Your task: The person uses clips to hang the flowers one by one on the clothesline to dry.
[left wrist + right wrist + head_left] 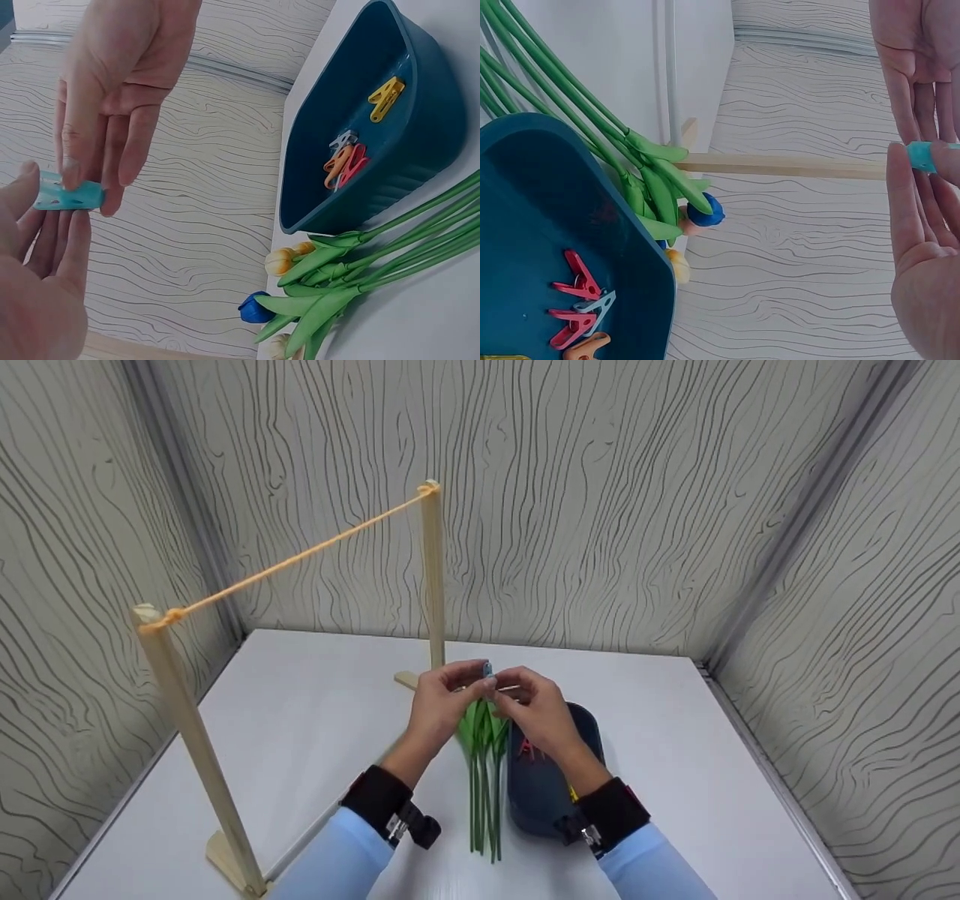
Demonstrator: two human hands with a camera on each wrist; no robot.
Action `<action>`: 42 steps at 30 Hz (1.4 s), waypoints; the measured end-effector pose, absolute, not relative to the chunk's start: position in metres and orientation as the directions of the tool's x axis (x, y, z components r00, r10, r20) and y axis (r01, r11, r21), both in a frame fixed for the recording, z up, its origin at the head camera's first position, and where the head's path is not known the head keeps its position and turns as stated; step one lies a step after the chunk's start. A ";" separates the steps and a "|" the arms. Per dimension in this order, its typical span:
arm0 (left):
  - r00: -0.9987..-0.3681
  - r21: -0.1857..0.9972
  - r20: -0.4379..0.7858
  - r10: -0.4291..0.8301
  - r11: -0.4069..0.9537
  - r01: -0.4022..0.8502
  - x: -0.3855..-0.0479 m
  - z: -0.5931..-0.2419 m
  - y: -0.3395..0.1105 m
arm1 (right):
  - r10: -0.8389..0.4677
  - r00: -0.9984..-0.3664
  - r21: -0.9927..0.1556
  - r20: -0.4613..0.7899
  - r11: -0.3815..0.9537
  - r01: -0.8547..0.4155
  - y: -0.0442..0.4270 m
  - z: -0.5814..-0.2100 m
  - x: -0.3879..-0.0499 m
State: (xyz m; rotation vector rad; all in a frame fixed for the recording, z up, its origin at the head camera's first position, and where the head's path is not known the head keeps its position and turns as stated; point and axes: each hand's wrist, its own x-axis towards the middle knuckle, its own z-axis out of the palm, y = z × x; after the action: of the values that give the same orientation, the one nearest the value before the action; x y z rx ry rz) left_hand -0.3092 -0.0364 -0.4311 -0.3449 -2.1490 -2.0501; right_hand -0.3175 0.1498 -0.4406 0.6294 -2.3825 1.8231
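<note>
Both hands meet in front of me above the table and hold a teal clothespin between their fingertips. My left hand pinches it from one side with thumb and fingers. From the other side my right hand pinches it too, thumb against fingers. In the head view the fingers cover most of the clothespin. Below the hands lie several artificial tulips with green stems, their blue and yellow heads visible in the wrist views. Under the right forearm stands a dark blue bin.
Inside the bin lie a yellow clothespin, red clothespins, a grey one and an orange one. To the left, an orange cord stretches between two wooden posts. Patterned walls enclose the white table.
</note>
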 end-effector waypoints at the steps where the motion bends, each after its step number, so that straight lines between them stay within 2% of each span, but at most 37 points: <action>1: -0.961 0.962 0.267 0.064 0.033 0.270 -0.309 -0.431 -0.037 | -0.273 -0.913 -0.909 0.303 0.204 -0.363 0.150 -0.441 -0.317; 14: -0.967 0.967 0.254 -0.025 -0.025 0.255 -0.310 -0.433 -0.038 | -0.295 -0.916 -0.918 0.271 0.208 -0.338 0.147 -0.438 -0.313; 29: -0.961 0.960 0.278 -0.010 0.024 0.277 -0.308 -0.426 -0.041 | -0.332 -0.898 -0.908 0.290 0.201 -0.368 0.148 -0.439 -0.311; 35: -0.960 0.960 0.279 -0.020 0.022 0.278 -0.311 -0.424 -0.042 | -0.299 -0.917 -0.919 0.265 0.211 -0.334 0.156 -0.439 -0.318; 37: -0.962 0.962 0.272 -0.027 0.020 0.271 -0.312 -0.422 -0.044 | -0.271 -0.916 -0.877 0.297 0.301 -0.373 0.160 -0.442 -0.325; 39: -0.964 0.965 0.264 -0.033 0.013 0.264 -0.313 -0.421 -0.046 | -0.277 -0.899 -0.785 0.338 0.444 -0.432 0.163 -0.447 -0.332; 40: -0.965 0.965 0.261 -0.035 0.011 0.261 -0.312 -0.421 -0.047 | -0.301 -0.884 -0.708 0.359 0.529 -0.467 0.163 -0.450 -0.336; 42: -0.965 0.966 0.260 -0.038 0.010 0.260 -0.312 -0.421 -0.049 | -0.395 -0.834 -0.484 0.387 0.683 -0.548 0.161 -0.458 -0.343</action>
State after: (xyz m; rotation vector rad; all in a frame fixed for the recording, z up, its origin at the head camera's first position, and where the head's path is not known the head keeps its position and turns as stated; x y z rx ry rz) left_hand -0.3124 -0.0489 -0.4209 -0.2321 -2.0685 -2.0593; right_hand -0.3429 0.1614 -0.4581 0.7549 -2.6447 0.8807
